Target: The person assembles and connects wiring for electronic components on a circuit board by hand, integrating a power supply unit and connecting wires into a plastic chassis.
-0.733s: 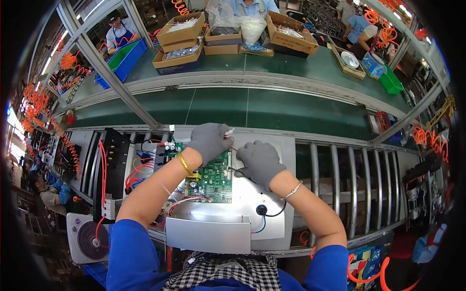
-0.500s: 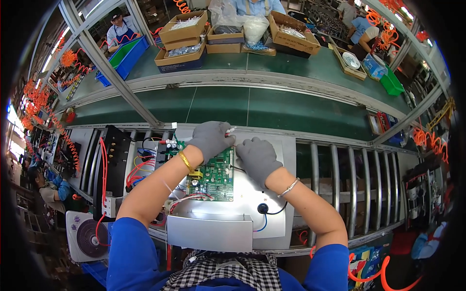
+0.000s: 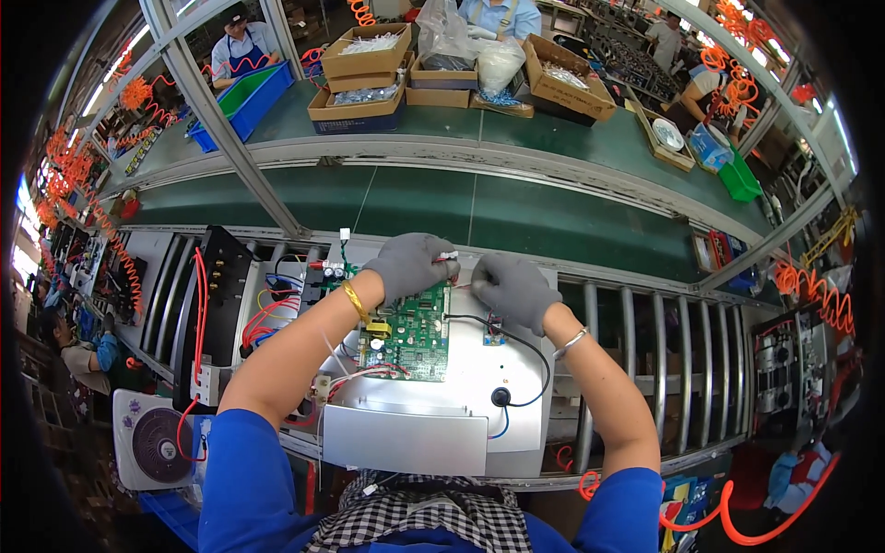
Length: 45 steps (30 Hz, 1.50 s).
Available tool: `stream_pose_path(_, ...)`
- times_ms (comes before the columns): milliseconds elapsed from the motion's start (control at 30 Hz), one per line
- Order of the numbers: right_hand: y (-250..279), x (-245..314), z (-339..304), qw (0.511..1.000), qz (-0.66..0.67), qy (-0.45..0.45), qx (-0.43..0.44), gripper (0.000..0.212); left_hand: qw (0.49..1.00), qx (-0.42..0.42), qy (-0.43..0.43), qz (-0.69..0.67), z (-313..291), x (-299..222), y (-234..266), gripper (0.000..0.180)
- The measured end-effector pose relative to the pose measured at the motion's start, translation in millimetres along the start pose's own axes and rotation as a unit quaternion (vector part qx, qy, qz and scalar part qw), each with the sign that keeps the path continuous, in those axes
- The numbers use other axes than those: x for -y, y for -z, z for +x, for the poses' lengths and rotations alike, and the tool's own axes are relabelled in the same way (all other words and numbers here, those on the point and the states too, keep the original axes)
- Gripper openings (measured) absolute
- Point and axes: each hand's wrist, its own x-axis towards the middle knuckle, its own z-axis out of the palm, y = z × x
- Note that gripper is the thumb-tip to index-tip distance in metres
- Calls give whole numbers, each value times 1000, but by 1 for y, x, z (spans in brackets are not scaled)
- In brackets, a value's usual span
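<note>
Both my hands wear grey gloves and work over the far edge of a green circuit board (image 3: 419,336) mounted on a bright metal panel (image 3: 470,415). My left hand (image 3: 413,267) is closed on a small white connector (image 3: 449,255) with reddish wire below it. To its right, my right hand (image 3: 513,291) is closed, fingertips together, where a thin reddish wire (image 3: 463,286) reaches them; the exact grip is partly hidden. Below the right hand sits a small blue-based part (image 3: 495,335). A black cable (image 3: 539,355) curves from the board to a round black fitting (image 3: 501,396).
Red and yellow wires (image 3: 277,318) and a black housing (image 3: 226,313) lie on the left. Metal rollers (image 3: 660,359) run to the right. Beyond stands a green bench (image 3: 461,134) with cardboard boxes (image 3: 364,51). A frame post (image 3: 221,138) rises at left. Co-workers are across the bench.
My right hand has moved right, away from the left hand, uncovering the small blue-based part and more black cable. My left hand keeps the connector. The whole view has shifted slightly.
</note>
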Motion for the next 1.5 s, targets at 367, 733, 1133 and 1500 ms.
stream_pose_path(367, -22, -16, 22, 941, 317, -96, -69, 29, 990, -5, -41, -135, 8, 15, -6, 36)
stream_pose_path(733, -16, -10, 10, 890, 444, -94, 44, 51, 978, 70, 11, -198, 10, 14, 2, 42)
stream_pose_path(1133, -23, -19, 14, 877, 465, -86, 86, 57, 983, 31, -15, -183, 13, 19, -7, 39)
stream_pose_path(1500, -26, -24, 15, 875, 471, -70, 92, 56, 981, 58, 19, -187, 10, 12, 2, 41)
